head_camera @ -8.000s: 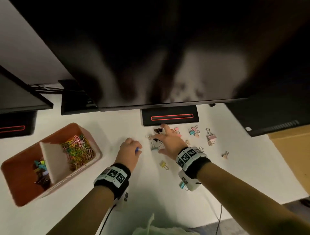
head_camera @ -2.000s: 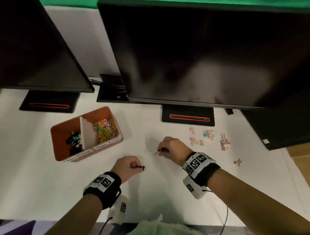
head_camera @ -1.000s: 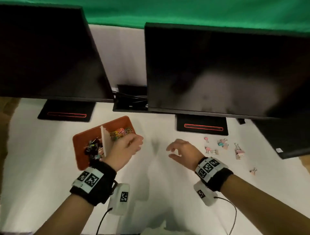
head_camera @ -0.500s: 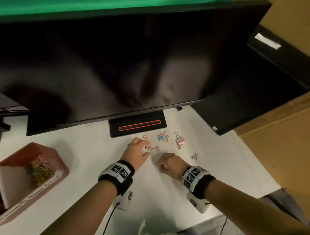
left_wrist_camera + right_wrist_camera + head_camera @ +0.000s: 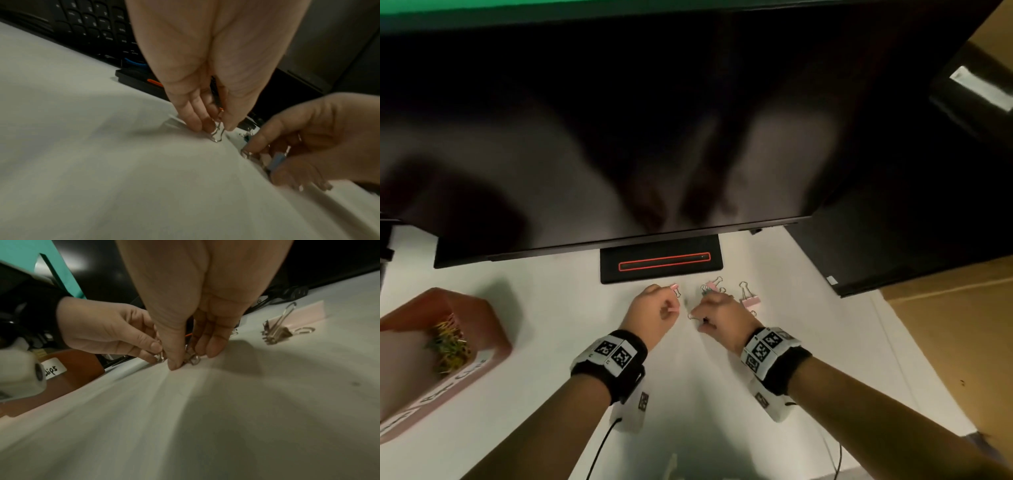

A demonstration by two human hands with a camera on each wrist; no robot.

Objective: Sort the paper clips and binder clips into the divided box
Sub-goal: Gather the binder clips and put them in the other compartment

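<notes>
From the head camera, both hands work just in front of the monitor stand point(image 5: 661, 263) on the white desk point(image 5: 705, 394). The left hand point(image 5: 650, 313) pinches a small pink binder clip point(image 5: 675, 288); the right hand point(image 5: 724, 317) pinches another clip. A larger pink binder clip point(image 5: 749, 297) lies right of the stand. The orange divided box point(image 5: 482, 329), far left of it, holds coloured paper clips point(image 5: 448, 346).

From the left wrist, fingers point(image 5: 197, 116) pinch a silver wire handle touching the desk.

From the right wrist, thumb and fingers point(image 5: 213, 344) pinch a small clip point(image 5: 192, 359).

Both hands pinching binder clips point(image 5: 749, 297), divided box point(image 5: 493, 337) left
</notes>
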